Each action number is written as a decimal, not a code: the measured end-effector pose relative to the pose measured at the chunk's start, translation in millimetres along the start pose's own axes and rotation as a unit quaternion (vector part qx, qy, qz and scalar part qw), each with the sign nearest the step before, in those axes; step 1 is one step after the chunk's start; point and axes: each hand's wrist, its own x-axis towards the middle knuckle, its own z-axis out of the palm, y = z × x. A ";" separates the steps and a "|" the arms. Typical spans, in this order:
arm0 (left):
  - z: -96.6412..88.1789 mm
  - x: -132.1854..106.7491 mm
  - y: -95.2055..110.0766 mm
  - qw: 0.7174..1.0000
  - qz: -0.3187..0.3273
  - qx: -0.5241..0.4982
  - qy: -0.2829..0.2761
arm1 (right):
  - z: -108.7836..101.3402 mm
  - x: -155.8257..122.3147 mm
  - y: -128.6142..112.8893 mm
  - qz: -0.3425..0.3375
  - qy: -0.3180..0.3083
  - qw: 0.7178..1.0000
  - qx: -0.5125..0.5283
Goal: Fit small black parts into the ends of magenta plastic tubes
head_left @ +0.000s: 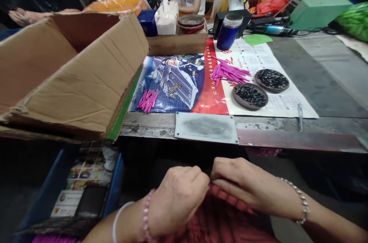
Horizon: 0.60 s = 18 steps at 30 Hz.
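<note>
My left hand [179,199] and my right hand [247,185] meet fingertip to fingertip over my lap, below the table edge. Both have their fingers closed in a pinch. A tiny purple-pink speck shows between the fingertips, but what they hold is mostly hidden. On the table ahead lie a small bunch of magenta sticks [148,100] and a bigger pile of them [228,71]. Small metallic beads [174,89] are heaped near the smaller bunch. Two round dishes hold small black pieces, the nearer dish [249,105] to the left of the farther dish [283,89].
An open cardboard box [86,82] occupies the table's left side. Below it stands a blue crate [116,185]. A blue tumbler [228,34] rests on the poster [198,101]. A pale metal plate [205,127] lies along the front edge. Other people sit across the table.
</note>
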 end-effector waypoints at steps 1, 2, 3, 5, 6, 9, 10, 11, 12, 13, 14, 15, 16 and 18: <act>0.1 0.4 -1.1 1.000 -0.002 -0.009 0.002 | 1.9 -0.7 0.9 0.013 0.013 1.000 0.014; 0.1 0.8 -2.4 1.000 -0.004 -0.020 0.003 | 3.7 -1.7 1.7 0.026 0.027 0.999 0.030; 0.0 1.2 -3.6 0.999 -0.007 -0.032 0.008 | 5.5 -2.8 2.6 0.035 0.040 0.997 0.050; -0.2 2.0 -5.8 0.998 -0.015 -0.048 0.027 | 8.3 -4.6 5.0 0.045 0.060 0.991 0.107; -0.3 2.6 -6.8 0.998 -0.020 -0.050 0.040 | 9.4 -5.1 6.8 0.049 0.071 0.986 0.143; -0.2 5.2 -8.8 0.996 -0.025 -0.045 0.069 | 13.1 -4.9 13.0 0.088 0.104 0.961 0.241; 0.1 6.3 -9.3 0.996 -0.022 -0.044 0.074 | 14.9 -4.5 14.9 0.105 0.112 0.952 0.264; 0.6 7.3 -9.6 0.996 -0.019 -0.042 0.077 | 16.9 -4.0 16.5 0.121 0.116 0.945 0.282; 1.3 8.1 -9.8 0.996 -0.017 -0.040 0.079 | 19.2 -3.6 17.6 0.135 0.118 0.938 0.297; 2.2 8.8 -10.0 0.996 -0.015 -0.036 0.081 | 21.4 -3.3 18.2 0.147 0.120 0.932 0.309; 3.3 9.2 -10.1 0.996 -0.014 -0.029 0.082 | 23.4 -3.0 18.5 0.154 0.124 0.928 0.316; 4.4 9.4 -10.2 0.996 -0.013 -0.021 0.083 | 25.1 -2.9 18.5 0.156 0.128 0.926 0.318; 5.5 9.4 -10.3 0.996 -0.011 -0.013 0.084 | 26.3 -2.7 18.3 0.154 0.135 0.927 0.314; 7.4 9.5 -10.2 0.996 -0.007 -0.001 0.087 | 27.2 -2.2 18.1 0.145 0.150 0.933 0.293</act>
